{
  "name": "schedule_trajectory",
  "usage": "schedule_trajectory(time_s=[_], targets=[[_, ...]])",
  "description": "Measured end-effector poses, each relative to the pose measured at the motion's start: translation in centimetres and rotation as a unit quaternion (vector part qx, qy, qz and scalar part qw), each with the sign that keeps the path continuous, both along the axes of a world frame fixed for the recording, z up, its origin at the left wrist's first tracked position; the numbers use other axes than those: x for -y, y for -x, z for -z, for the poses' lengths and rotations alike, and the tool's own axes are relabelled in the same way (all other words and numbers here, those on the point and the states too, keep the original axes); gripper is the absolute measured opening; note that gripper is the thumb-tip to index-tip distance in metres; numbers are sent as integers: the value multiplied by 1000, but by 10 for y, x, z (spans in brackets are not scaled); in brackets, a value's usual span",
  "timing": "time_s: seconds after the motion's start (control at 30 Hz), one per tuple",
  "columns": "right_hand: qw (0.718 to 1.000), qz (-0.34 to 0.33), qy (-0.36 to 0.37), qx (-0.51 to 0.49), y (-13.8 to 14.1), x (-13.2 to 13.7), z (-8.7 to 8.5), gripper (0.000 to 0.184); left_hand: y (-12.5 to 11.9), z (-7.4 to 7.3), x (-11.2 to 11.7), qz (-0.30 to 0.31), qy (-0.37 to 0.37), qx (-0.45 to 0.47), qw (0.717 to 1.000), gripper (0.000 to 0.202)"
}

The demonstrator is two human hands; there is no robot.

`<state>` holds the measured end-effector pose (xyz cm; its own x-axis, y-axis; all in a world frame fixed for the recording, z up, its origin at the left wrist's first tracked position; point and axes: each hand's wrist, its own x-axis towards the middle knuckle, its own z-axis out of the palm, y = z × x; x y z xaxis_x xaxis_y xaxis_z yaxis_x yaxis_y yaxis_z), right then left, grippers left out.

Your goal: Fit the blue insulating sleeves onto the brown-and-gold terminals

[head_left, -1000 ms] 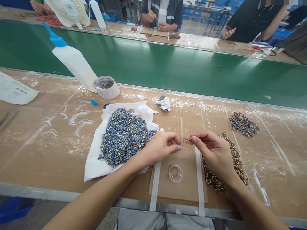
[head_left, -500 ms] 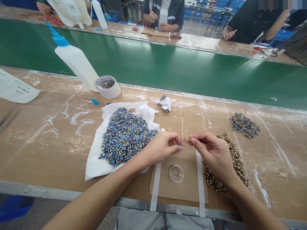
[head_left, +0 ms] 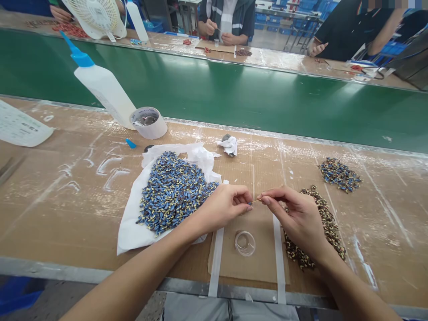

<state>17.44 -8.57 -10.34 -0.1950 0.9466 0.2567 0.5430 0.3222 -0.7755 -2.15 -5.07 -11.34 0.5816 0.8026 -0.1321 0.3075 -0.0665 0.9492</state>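
Note:
My left hand point(head_left: 224, 206) is closed in a pinch on a tiny blue part point(head_left: 249, 203) just above a taped-down cardboard pad point(head_left: 264, 263). My right hand point(head_left: 294, 214) pinches a thin wooden stick point(head_left: 257, 201), its tip touching the blue part. A heap of small blue and yellow parts point(head_left: 172, 191) lies on a white sheet point(head_left: 132, 232) to the left of my left hand. Under and beyond my right hand runs a strip of dark brown and yellow parts point(head_left: 329, 227). A small clear round dish point(head_left: 245, 243) sits on the cardboard below both hands.
A white squeeze bottle with a blue nozzle point(head_left: 102, 87) leans by a tape roll point(head_left: 149, 122). A crumpled white wipe point(head_left: 229, 145) and a smaller pile of blue parts point(head_left: 339, 174) lie further back. A green conveyor belt point(head_left: 234, 93) runs across; other people work at the far bench.
My right hand has slid a little left, bringing the stick closer to the blue part in my left fingers. Nothing else has moved apart from a slight camera shift.

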Motion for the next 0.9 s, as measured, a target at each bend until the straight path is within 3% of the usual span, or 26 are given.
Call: schedule_trajectory(time_s=[0.17,0.27,0.37,0.47,0.57,0.73,0.83,0.9], targets=[[1000,-1,11,-8,-4,1,0,5,0,3,0,-6,-1,-5,1000,3],[996,10,40,-79,-12,0,-7,5,0,4,0,-3,2,-2,1000,2],[983,-98,96,-124,-15,1,-17,7,1,3,-1,-5,4,-3,1000,3],[956,-249,136,-77,-8,5,-23,7,1,2,-2,-9,5,-6,1000,5],[948,-285,135,-29,4,10,-22,9,1,1,-3,-5,10,-14,1000,7],[964,-227,138,23,-5,4,-24,19,1,2,-4,6,14,-26,1000,7],[982,-67,133,118,-44,-12,-23,14,1,3,-4,1,17,-26,1000,5],[970,54,130,198,-76,-23,-17,14,1,4,-4,-1,15,-26,1000,4]])
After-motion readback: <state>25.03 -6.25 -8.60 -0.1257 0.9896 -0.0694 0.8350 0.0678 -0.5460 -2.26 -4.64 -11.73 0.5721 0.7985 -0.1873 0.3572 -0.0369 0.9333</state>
